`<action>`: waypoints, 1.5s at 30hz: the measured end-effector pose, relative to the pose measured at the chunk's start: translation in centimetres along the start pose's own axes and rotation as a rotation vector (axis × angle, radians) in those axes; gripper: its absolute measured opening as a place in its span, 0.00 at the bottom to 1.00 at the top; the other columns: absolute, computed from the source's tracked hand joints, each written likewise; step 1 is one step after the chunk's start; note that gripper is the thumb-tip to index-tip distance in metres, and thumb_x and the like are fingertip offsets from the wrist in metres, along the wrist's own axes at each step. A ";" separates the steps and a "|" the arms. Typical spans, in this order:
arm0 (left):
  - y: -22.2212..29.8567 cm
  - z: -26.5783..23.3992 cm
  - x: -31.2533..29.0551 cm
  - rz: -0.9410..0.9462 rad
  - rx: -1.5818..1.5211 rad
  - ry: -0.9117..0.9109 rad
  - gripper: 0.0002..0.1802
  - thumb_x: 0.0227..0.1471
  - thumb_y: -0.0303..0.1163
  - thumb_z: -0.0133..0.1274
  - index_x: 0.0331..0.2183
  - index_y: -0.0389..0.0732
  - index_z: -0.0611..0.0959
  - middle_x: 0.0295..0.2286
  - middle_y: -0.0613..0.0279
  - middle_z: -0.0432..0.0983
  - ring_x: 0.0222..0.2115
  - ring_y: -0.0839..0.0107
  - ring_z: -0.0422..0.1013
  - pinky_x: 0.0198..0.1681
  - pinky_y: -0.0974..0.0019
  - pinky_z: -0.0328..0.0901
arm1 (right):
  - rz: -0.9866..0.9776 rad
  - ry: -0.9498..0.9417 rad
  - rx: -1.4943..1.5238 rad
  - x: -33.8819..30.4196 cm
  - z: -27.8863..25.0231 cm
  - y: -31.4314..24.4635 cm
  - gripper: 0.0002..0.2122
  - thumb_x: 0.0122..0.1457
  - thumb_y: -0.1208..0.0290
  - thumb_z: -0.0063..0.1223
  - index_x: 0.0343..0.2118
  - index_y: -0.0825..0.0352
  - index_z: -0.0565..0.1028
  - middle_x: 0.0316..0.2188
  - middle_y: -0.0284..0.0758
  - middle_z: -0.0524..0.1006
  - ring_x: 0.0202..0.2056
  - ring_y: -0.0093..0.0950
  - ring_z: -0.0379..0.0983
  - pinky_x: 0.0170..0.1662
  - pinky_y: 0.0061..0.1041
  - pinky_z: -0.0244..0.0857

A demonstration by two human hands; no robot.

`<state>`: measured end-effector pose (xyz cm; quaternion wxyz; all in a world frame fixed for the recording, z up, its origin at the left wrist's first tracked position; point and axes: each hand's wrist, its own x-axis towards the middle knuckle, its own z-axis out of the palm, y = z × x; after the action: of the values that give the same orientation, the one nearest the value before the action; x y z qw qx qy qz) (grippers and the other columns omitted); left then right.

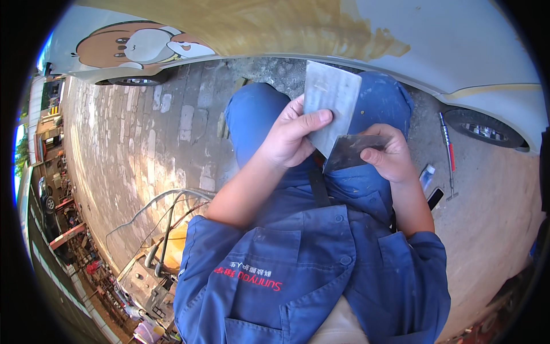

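Observation:
My left hand (289, 135) grips a large, flat grey metal scraper (336, 86) by its left side, thumb across its face. The scraper stands tilted up above my knees. My right hand (396, 156) pinches a smaller, darker metal scraper (350, 151) between thumb and fingers. This one overlaps the lower corner of the larger sheet, and the two seem to touch there. In front of me is a light-coloured vehicle panel (435, 51) with a smeared yellow-brown patch of filler (321, 28) on it.
On the vehicle's left part is a cartoon animal picture (134, 45). A long-handled tool with red on it (450, 155), a phone (435, 198) and a tube (427, 175) lie on the right. Hoses and a yellow object (176, 246) stand at my left, on paved ground (149, 126).

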<state>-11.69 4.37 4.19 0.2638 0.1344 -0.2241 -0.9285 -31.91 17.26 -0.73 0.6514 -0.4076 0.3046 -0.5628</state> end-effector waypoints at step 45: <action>-1.7 4.0 -3.2 0.240 0.813 0.267 0.05 0.63 0.23 0.55 0.40 0.33 0.84 0.32 0.69 0.82 0.32 0.84 0.73 0.35 0.74 0.70 | -0.034 0.088 -0.149 -1.1 6.3 -3.0 0.55 0.54 0.50 0.64 0.71 0.82 0.41 0.71 0.52 0.49 0.73 0.40 0.45 0.73 0.35 0.39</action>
<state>-11.25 8.79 7.28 0.3219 0.3192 -0.5490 -0.7022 -28.10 19.38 4.84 0.5954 -0.4351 0.3671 -0.5670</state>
